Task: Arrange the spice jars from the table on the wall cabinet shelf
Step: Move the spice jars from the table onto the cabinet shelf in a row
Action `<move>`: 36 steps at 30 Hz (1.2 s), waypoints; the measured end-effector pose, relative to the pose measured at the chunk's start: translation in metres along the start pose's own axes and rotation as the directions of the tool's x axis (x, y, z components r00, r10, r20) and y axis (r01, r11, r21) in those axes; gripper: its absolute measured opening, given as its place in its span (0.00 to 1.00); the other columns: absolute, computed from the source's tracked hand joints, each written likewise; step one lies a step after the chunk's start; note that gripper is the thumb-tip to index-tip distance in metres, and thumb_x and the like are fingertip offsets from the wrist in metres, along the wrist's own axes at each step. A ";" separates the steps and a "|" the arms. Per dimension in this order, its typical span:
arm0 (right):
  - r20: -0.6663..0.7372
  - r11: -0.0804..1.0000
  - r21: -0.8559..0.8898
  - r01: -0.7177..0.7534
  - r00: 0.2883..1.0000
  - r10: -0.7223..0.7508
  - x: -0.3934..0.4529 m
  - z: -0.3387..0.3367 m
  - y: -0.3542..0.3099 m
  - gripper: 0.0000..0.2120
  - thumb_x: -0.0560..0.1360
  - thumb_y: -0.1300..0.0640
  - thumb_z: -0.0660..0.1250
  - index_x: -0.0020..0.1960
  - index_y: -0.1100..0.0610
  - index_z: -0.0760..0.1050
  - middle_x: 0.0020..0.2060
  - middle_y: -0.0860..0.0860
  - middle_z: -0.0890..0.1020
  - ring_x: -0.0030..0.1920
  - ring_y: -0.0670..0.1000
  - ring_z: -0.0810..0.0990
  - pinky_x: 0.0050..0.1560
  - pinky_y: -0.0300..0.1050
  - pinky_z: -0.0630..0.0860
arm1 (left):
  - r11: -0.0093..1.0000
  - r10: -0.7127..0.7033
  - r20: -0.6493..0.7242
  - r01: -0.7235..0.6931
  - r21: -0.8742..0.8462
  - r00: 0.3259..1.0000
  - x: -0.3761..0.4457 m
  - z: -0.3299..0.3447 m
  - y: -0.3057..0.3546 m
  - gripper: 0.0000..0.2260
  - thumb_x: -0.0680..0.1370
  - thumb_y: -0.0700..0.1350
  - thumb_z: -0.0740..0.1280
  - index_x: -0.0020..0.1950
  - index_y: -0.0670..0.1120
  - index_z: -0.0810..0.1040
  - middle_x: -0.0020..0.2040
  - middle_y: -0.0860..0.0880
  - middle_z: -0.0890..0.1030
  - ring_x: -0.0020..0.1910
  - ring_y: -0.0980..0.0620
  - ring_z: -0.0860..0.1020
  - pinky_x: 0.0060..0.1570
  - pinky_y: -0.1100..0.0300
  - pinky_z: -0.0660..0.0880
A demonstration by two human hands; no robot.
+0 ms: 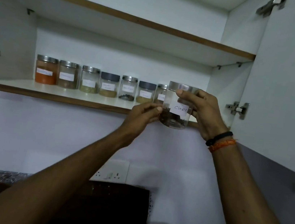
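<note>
Clear plastic steel-lidded "Cloves" jar — nearly empty, so light, rigid, smooth-walled — held before the cabinet shelf: our right hand grips lid and side, our left hand pinches its base.

Open white wall cabinet door right of the fingers, metal hinge on it. Pale plain wall below them, white socket plate lower down. Dark brown board and speckled countertop beneath. Dim light.
</note>
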State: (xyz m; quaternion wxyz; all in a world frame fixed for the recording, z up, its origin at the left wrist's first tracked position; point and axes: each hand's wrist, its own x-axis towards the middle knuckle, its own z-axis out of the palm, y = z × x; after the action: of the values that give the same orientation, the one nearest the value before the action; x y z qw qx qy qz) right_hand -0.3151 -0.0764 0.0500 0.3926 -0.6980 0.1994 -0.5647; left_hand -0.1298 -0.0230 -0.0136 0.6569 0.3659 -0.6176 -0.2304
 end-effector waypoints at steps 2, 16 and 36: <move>-0.034 1.000 -0.017 0.002 0.999 -0.003 0.019 -0.010 0.002 0.31 0.68 0.50 0.80 0.59 0.71 0.76 0.56 0.63 0.84 0.55 0.59 0.85 0.46 0.43 0.82 | 0.889 0.197 -0.019 -0.170 0.424 0.980 0.017 -0.003 -0.003 0.10 0.83 0.44 0.63 0.61 0.45 0.81 0.57 0.49 0.84 0.58 0.52 0.80 0.59 0.57 0.77; -0.194 0.959 -0.247 -0.135 0.977 0.087 0.126 -0.059 0.066 0.23 0.69 0.46 0.79 0.56 0.59 0.80 0.53 0.54 0.84 0.54 0.56 0.84 0.56 0.53 0.83 | 0.228 -0.327 0.479 -0.424 0.877 0.815 0.119 0.002 -0.043 0.26 0.83 0.56 0.58 0.79 0.49 0.62 0.74 0.46 0.72 0.71 0.47 0.71 0.68 0.52 0.67; -0.130 0.903 -0.363 -0.227 0.973 0.192 0.233 -0.055 0.154 0.23 0.72 0.47 0.77 0.61 0.56 0.75 0.62 0.55 0.78 0.60 0.58 0.79 0.57 0.55 0.79 | 0.276 -0.400 0.487 -0.404 0.872 0.777 0.141 0.002 -0.054 0.30 0.81 0.64 0.56 0.81 0.57 0.56 0.80 0.50 0.62 0.78 0.47 0.62 0.74 0.50 0.59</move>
State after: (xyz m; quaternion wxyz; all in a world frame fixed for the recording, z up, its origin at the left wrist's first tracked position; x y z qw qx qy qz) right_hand -0.2762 -0.3567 0.0807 0.3007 -0.7082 0.3955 -0.5016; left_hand -0.1053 -0.1636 0.0356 0.0507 0.5828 -0.8068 0.0831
